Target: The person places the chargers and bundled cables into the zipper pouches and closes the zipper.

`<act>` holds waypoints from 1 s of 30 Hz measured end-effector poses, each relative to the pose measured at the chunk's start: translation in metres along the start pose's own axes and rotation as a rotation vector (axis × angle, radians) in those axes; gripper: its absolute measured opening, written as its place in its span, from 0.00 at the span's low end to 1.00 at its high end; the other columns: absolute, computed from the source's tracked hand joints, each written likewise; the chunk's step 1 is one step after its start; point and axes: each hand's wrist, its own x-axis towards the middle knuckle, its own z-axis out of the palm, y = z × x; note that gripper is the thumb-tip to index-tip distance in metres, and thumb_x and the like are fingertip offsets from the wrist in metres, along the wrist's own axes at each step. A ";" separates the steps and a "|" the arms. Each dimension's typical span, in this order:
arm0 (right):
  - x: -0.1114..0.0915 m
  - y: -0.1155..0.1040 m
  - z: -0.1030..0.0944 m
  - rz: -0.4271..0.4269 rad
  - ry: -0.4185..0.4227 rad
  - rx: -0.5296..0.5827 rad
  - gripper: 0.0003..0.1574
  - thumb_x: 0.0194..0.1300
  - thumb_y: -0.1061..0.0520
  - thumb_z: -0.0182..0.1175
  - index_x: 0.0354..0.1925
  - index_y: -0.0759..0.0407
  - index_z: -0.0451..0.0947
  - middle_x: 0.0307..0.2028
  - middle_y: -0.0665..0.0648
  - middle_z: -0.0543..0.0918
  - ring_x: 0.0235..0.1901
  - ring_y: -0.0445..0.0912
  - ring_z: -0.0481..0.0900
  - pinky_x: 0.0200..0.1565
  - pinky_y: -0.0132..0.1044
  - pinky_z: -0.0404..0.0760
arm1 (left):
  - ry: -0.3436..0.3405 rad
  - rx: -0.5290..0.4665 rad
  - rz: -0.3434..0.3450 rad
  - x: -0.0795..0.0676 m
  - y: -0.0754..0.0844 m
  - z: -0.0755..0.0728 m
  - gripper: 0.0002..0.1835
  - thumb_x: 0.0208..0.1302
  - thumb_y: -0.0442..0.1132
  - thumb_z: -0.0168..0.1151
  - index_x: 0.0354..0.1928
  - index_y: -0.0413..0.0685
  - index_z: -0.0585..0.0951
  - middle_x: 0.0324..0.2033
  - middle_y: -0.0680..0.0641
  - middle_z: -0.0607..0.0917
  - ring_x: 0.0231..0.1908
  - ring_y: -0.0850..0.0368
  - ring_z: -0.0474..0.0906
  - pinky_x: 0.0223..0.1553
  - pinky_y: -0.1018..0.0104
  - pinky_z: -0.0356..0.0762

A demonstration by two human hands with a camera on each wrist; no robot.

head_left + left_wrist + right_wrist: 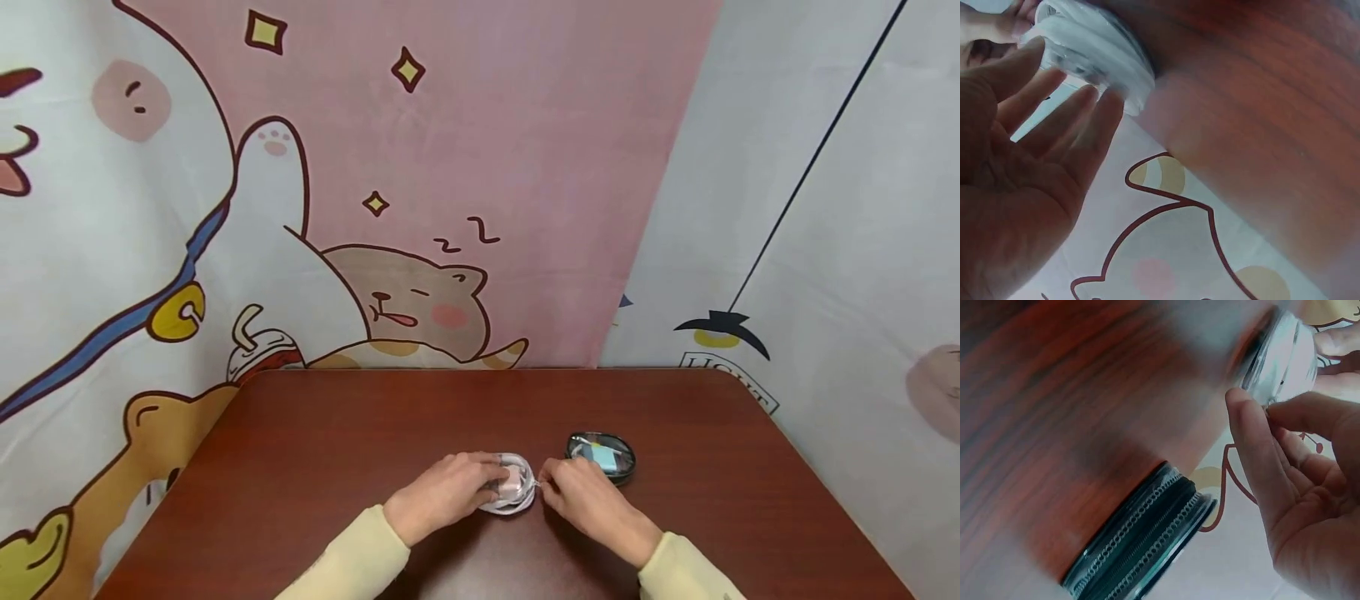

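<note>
A small clear zip pouch [519,502] with white trim lies on the table, with a coiled white cable and a pale pinkish block showing through it. My left hand [444,493] grips its left side, fingers over the top and thumb at the near edge. At the opposite edge, my right hand [591,504] pinches the zipper pull between thumb and index finger; the tab is mostly hidden by the fingertips. In the right wrist view, the pouch [1291,356] stands beyond the right fingertips.
A second clear pouch with black trim [624,473] lies just behind my right hand, a light blue item inside. Its dark zipper [1141,534] faces the right wrist camera. The brown table [360,417] meets a cartoon-printed cloth [555,208] at the back.
</note>
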 end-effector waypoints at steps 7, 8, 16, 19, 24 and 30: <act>0.008 0.003 0.006 0.093 -0.045 0.045 0.09 0.57 0.66 0.69 0.28 0.53 0.82 0.25 0.46 0.83 0.24 0.41 0.79 0.24 0.37 0.76 | 0.059 0.019 0.100 -0.002 -0.009 0.001 0.13 0.71 0.42 0.68 0.55 0.57 0.88 0.53 0.51 0.85 0.52 0.58 0.81 0.52 0.66 0.81; 0.009 0.003 0.006 0.101 -0.056 0.049 0.09 0.58 0.66 0.69 0.29 0.53 0.82 0.26 0.46 0.84 0.25 0.41 0.80 0.25 0.37 0.77 | 0.059 0.002 0.127 -0.002 -0.011 0.002 0.13 0.72 0.40 0.67 0.55 0.56 0.88 0.55 0.51 0.84 0.55 0.58 0.81 0.55 0.67 0.79; 0.009 0.005 0.006 0.073 -0.041 0.024 0.10 0.57 0.67 0.70 0.28 0.52 0.82 0.26 0.46 0.84 0.27 0.45 0.83 0.25 0.38 0.78 | -0.039 -0.022 0.278 0.000 -0.024 0.003 0.20 0.73 0.30 0.62 0.64 0.49 0.84 0.64 0.50 0.82 0.68 0.54 0.73 0.69 0.65 0.69; 0.007 0.006 0.006 0.043 -0.016 0.011 0.11 0.56 0.67 0.70 0.27 0.51 0.81 0.24 0.45 0.83 0.25 0.44 0.82 0.23 0.38 0.77 | -0.087 -0.029 0.237 0.000 -0.024 0.002 0.20 0.75 0.33 0.61 0.66 0.51 0.82 0.66 0.52 0.80 0.70 0.54 0.71 0.69 0.64 0.69; 0.006 0.008 0.003 0.008 -0.005 0.016 0.11 0.56 0.67 0.72 0.27 0.53 0.82 0.25 0.46 0.83 0.25 0.41 0.80 0.25 0.38 0.77 | -0.137 -0.079 0.122 0.000 -0.020 0.001 0.20 0.78 0.39 0.59 0.68 0.55 0.81 0.68 0.55 0.78 0.72 0.54 0.68 0.68 0.56 0.71; 0.004 0.010 0.002 -0.016 -0.059 0.029 0.11 0.58 0.65 0.72 0.27 0.52 0.81 0.24 0.43 0.80 0.24 0.36 0.75 0.26 0.35 0.75 | -0.153 -0.055 0.087 -0.001 -0.016 0.002 0.20 0.77 0.37 0.59 0.67 0.58 0.81 0.68 0.56 0.78 0.72 0.53 0.68 0.63 0.47 0.76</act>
